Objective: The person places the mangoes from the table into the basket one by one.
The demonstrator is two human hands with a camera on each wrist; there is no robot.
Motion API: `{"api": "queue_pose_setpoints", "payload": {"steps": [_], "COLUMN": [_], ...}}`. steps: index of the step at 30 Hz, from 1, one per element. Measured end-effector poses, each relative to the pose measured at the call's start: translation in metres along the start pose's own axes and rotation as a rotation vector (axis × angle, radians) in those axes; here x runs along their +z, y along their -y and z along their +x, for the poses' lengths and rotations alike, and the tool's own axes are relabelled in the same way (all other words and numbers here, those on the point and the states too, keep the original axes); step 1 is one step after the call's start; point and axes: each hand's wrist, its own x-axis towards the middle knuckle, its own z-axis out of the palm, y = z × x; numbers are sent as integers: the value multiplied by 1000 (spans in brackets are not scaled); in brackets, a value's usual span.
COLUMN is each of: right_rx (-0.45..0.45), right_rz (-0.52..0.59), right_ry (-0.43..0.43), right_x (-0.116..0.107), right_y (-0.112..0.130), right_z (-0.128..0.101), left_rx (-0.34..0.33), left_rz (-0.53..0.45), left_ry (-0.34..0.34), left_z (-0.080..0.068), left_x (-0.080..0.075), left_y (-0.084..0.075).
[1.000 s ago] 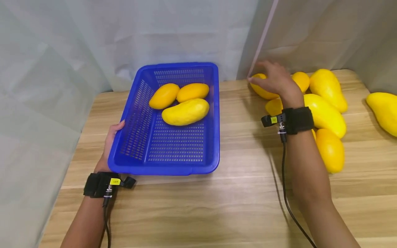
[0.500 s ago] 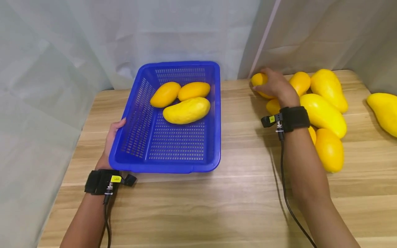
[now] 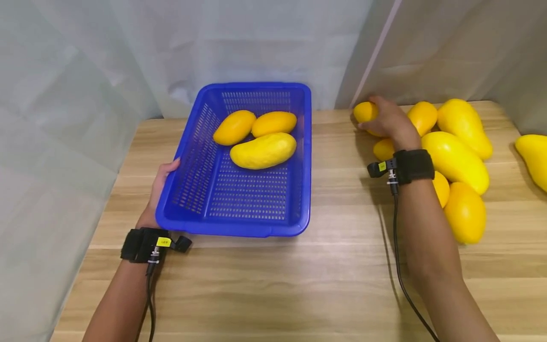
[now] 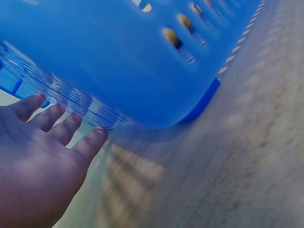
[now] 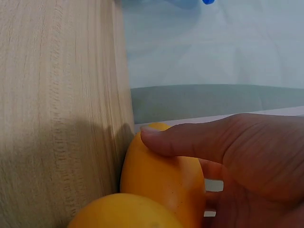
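At left of the frame, my left hand [image 3: 159, 190] rests with straight fingers against the blue basket [image 3: 201, 190], which holds three mangoes [image 3: 262, 150] at centre; at upper right, my right hand [image 3: 386, 121] curls around a mango [image 3: 364, 112] on the tabletop [image 3: 333, 266] beside the pile [image 3: 455, 154].

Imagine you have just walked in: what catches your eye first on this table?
The blue basket at the table's left, three yellow mangoes lying at its far end, the left hand against its side. Then the heap of mangoes at the right, where the right hand grips one mango.
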Motion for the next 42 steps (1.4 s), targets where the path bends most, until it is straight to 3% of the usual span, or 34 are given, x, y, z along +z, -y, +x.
{"api": "queue_pose_setpoints", "payload": {"steps": [4,10,15,30,42], "right_rx": [21,80,98,21,-22], "right_rz": [6,23,20,-30,-38], "right_ry": [-4,-10,-2,7,10], "right_x": [0,0,0,-4,-11], "right_y": [0,1,0,3,14], "right_z": [-2,-3,-3,-7,-14], "left_rx": [-3,16,10,6,16], "left_rz": [-14,-112,-34,42,-36], "left_ry": [6,35,8,-23,5], "left_z": [-1,1,0,2,3], "left_x": [0,-1,-1,0,0], "left_y": [1,1,2,0,0]}}
